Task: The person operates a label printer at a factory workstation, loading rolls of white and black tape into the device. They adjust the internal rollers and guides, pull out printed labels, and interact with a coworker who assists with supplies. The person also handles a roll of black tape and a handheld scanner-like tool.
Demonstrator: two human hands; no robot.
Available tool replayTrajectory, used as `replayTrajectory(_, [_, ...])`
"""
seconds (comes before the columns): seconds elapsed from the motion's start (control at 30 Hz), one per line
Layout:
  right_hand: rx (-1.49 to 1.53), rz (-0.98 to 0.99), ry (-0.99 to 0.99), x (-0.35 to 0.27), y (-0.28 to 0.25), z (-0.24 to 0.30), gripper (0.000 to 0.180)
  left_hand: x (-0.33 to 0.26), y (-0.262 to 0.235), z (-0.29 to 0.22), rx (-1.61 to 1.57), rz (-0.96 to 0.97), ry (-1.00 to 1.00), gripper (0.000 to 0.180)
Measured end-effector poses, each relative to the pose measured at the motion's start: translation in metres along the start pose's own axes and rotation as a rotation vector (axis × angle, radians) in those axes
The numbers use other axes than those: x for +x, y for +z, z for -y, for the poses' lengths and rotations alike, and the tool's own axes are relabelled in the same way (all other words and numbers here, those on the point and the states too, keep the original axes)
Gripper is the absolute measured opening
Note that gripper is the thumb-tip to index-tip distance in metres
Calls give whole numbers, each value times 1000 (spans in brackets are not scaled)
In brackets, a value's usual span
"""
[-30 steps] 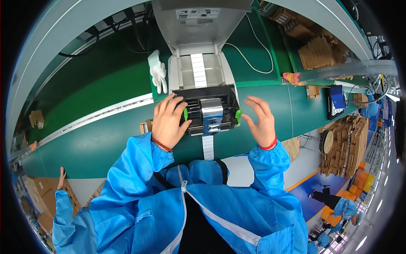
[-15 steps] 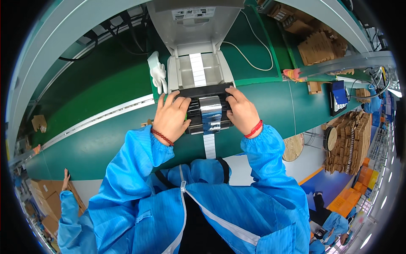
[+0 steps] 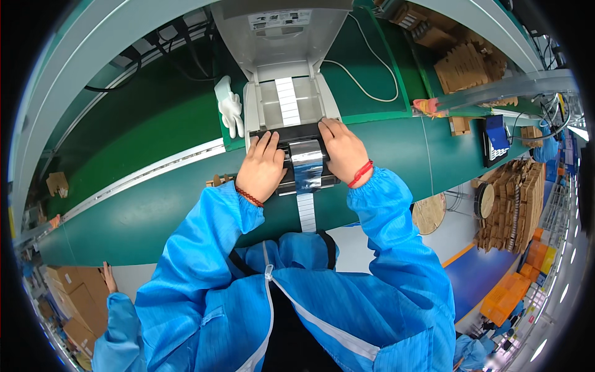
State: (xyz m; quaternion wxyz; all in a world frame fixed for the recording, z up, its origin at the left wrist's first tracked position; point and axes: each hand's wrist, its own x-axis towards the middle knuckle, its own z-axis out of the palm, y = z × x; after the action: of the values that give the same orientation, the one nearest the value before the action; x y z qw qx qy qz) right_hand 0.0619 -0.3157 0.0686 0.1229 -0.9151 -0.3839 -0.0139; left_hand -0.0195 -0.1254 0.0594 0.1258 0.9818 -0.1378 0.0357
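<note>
On the green table stands a grey label printer (image 3: pixel 282 49), its lid raised. A black print carriage (image 3: pixel 300 132) lies across its front, with a shiny dark ribbon roll (image 3: pixel 308 164) in the middle. My left hand (image 3: pixel 263 167) rests on the carriage's left part, fingers stretched forward and laid flat. On the other side, my right hand (image 3: pixel 344 150) presses the right part with extended fingers, its thumb hidden. Between the hands the ribbon shows. A white label strip (image 3: pixel 287 102) runs through the printer and comes out at the front, below the carriage.
A white glove (image 3: pixel 230 110) lies left of the printer. A pale cable (image 3: pixel 378 99) curves to its right. Cardboard pieces (image 3: pixel 460 71) sit at the back right, and a blue item (image 3: pixel 496 133) farther right. Another person's hand (image 3: pixel 109 278) shows at lower left.
My left hand has shifted slightly right and forward, its fingers now flatter on the carriage. My right hand has moved a little left and forward. The other person's hand has shifted right and down.
</note>
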Motion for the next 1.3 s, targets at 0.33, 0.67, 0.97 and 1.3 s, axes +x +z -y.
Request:
replayTrajectory(0.33, [83,37,19,-3,4,-4,60,0,-1,3,-42,-10,-2,31])
replayTrajectory(0.67, [133,-38,66,-10,8,4,63,-6,7,0,-36,-87,0,32])
replayTrajectory(0.97, [480,-312,466,-69,-7,28,55,-34,-7,-9,-312,-217,-299,56])
replayTrajectory(1.3, [785,-545,775,-92,33,48,35,-40,-12,-30,-117,-40,-225,77])
